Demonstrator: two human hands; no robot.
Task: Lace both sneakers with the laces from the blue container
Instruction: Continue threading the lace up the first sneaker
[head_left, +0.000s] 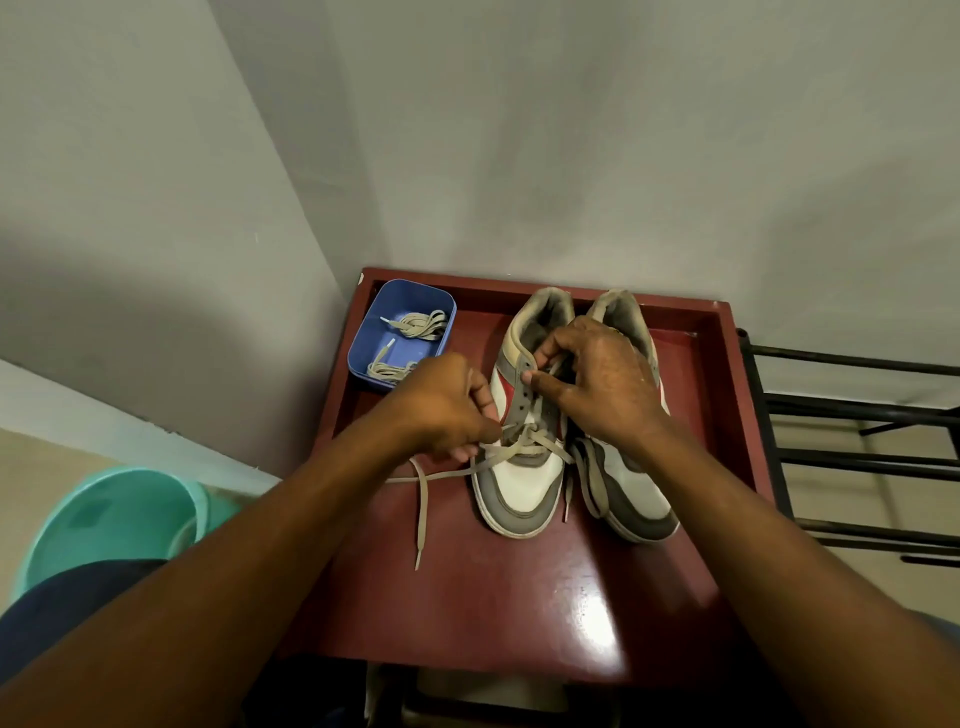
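Two grey-and-white sneakers stand side by side on a dark red table (509, 597), toes toward me. The left sneaker (522, 493) has a beige lace (540, 441) crossed through its lowest eyelets. My left hand (441, 410) pinches that lace at the sneaker's left side; one loose end (421, 519) trails down over the table. My right hand (597, 379) grips the tongue and eyelet flap near the top of the left sneaker and covers much of the right sneaker (634, 499). A blue container (371, 327) at the table's back left holds more beige laces (415, 325).
The table sits in a corner of grey walls and has a raised rim (727, 374). A black metal rack (852, 426) stands to the right. A teal bucket (114, 519) sits on the floor at the left.
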